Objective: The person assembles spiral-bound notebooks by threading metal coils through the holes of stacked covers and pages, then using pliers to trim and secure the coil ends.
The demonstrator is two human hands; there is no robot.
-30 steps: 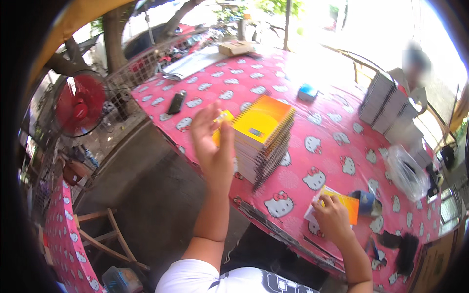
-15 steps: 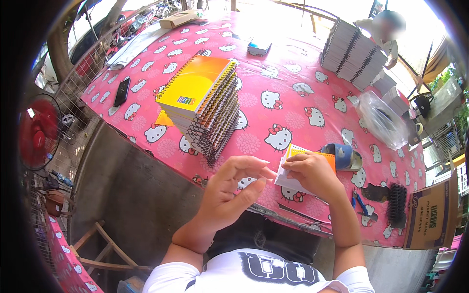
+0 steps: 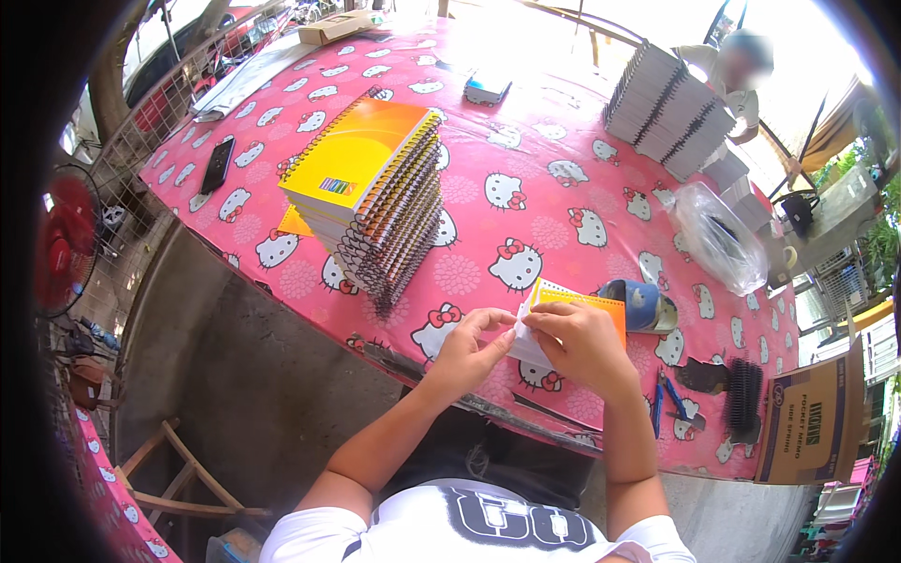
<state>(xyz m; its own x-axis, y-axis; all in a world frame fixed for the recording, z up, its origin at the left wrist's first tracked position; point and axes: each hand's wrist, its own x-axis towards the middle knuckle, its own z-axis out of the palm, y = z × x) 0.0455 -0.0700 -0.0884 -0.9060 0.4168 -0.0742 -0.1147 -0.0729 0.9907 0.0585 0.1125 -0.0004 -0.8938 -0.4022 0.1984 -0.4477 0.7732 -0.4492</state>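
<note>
Left hand (image 3: pixel 469 345), raised open near the tall stack a second ago, now brought down and pinched on the near-left corner of the small orange-covered spiral notebook with white pages (image 3: pixel 574 310). Right hand (image 3: pixel 584 340) already resting there earlier, now curled over the same booklet, fingers closed on its white edge. Both hands thus joined on one item, lying at the near edge of the pink cartoon-cat patterned worktop (image 3: pixel 526 197); work shifted from the stack to the single booklet, probably a fiddly step at its corner or binding.

Left of that, well apart from the hands: tall leaning stack of yellow-orange spiral-bound notebooks (image 3: pixel 371 192). Just right of the booklet, a blue roll-like object (image 3: pixel 643 302); nearer the edge, blue-handled pliers (image 3: pixel 664 399) and black plastic binding combs (image 3: pixel 741 396). Clear plastic bag (image 3: pixel 718 239) further right, stacks of white spiral pads (image 3: pixel 671 108) at the far side beside another person. Black phone (image 3: pixel 216 164) far left. Nothing crowding the booklet itself.
</note>
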